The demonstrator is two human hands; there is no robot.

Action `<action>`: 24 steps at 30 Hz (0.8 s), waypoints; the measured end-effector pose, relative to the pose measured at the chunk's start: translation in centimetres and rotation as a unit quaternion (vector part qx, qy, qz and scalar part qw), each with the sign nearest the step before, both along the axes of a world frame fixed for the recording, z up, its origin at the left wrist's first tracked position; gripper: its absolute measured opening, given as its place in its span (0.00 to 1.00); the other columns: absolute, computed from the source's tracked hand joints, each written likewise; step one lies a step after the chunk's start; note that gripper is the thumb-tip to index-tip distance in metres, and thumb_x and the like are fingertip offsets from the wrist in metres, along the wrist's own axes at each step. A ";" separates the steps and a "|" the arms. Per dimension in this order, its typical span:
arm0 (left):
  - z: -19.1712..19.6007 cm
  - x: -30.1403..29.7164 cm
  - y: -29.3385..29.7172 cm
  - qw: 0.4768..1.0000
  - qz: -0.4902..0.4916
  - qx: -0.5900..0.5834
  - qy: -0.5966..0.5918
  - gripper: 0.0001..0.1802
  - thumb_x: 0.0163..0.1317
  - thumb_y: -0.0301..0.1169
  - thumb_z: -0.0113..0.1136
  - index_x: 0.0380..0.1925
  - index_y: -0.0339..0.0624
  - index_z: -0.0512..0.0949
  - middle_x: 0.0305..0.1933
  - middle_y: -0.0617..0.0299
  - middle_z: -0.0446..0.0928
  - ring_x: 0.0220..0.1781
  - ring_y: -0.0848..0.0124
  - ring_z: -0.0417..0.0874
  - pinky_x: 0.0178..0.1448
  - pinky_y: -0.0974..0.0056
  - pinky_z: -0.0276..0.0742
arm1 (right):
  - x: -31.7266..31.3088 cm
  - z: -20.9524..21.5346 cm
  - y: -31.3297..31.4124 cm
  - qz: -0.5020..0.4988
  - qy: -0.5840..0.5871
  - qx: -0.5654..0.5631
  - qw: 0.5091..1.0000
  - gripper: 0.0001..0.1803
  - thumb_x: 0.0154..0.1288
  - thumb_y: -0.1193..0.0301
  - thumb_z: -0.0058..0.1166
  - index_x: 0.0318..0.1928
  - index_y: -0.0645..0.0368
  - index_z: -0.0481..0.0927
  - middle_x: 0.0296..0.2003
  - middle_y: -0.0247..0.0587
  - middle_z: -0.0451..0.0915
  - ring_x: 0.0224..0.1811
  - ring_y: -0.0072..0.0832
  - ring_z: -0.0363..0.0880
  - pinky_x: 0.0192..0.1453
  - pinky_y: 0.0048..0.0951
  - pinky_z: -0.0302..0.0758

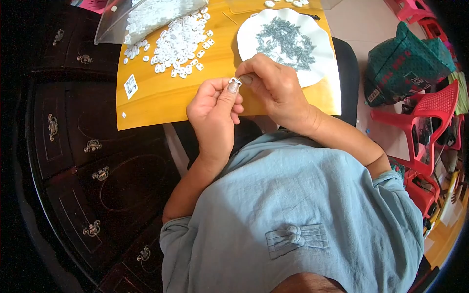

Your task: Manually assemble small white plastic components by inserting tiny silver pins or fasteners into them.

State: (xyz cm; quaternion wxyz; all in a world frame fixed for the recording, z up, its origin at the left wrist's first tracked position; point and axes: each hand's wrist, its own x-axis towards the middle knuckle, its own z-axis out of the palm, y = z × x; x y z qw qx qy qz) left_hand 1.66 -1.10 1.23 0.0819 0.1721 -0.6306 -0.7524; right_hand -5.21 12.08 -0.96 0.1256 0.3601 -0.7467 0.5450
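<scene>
Between the thumb and fingers of my left hand (pixel 213 110) is a small white plastic piece (pixel 236 80) with two holes. My right hand (pixel 282 90) is closed in a pinch right beside that piece; whatever its fingertips hold is too small or hidden to name. Beyond my left hand spreads a heap of similar white two-hole pieces (pixel 178 44). A white plate with a wavy rim (pixel 324 58) stands past my right hand, bearing many thin grey screw-like pieces (pixel 286 41).
Both hands are over the near edge of a yellow tabletop (pixel 161 105). A clear bag (pixel 159 17) of white pieces lies at the far left. Dark wooden drawers (pixel 97 136) flank the left. At right are a red plastic chair (pixel 422 119) and a green bag (pixel 408 63).
</scene>
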 end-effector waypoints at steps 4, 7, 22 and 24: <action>-0.3 0.2 0.0 1.000 -0.001 -0.020 0.007 0.04 0.69 0.25 0.56 0.37 0.36 0.77 0.28 0.65 0.76 0.24 0.82 0.72 0.25 0.78 0.68 | 0.3 -0.2 -0.2 -0.005 0.001 0.019 1.000 0.09 0.60 0.86 0.53 0.41 0.63 0.75 0.31 0.44 0.77 0.33 0.39 0.81 0.35 0.31 0.75; -0.4 0.3 0.4 1.000 0.013 -0.006 0.019 0.03 0.69 0.25 0.55 0.37 0.36 0.76 0.27 0.65 0.75 0.24 0.82 0.71 0.25 0.78 0.67 | 0.5 -0.2 -0.4 -0.011 0.003 0.017 1.000 0.10 0.60 0.86 0.53 0.41 0.63 0.74 0.31 0.44 0.77 0.32 0.39 0.80 0.35 0.30 0.75; -1.8 0.7 1.3 0.992 0.094 -0.014 0.083 0.03 0.69 0.23 0.54 0.35 0.38 0.74 0.25 0.67 0.73 0.22 0.81 0.69 0.25 0.76 0.65 | 1.9 -0.3 -1.6 -0.023 -0.008 -0.039 0.999 0.11 0.57 0.89 0.52 0.40 0.63 0.75 0.31 0.43 0.78 0.28 0.36 0.79 0.31 0.29 0.74; -2.0 0.8 1.1 0.988 0.105 -0.053 0.098 0.03 0.69 0.23 0.54 0.35 0.38 0.74 0.25 0.67 0.73 0.22 0.81 0.69 0.25 0.76 0.65 | 1.8 -0.2 -1.9 -0.019 0.016 -0.055 0.998 0.12 0.56 0.89 0.52 0.41 0.64 0.76 0.31 0.44 0.78 0.29 0.37 0.79 0.31 0.29 0.74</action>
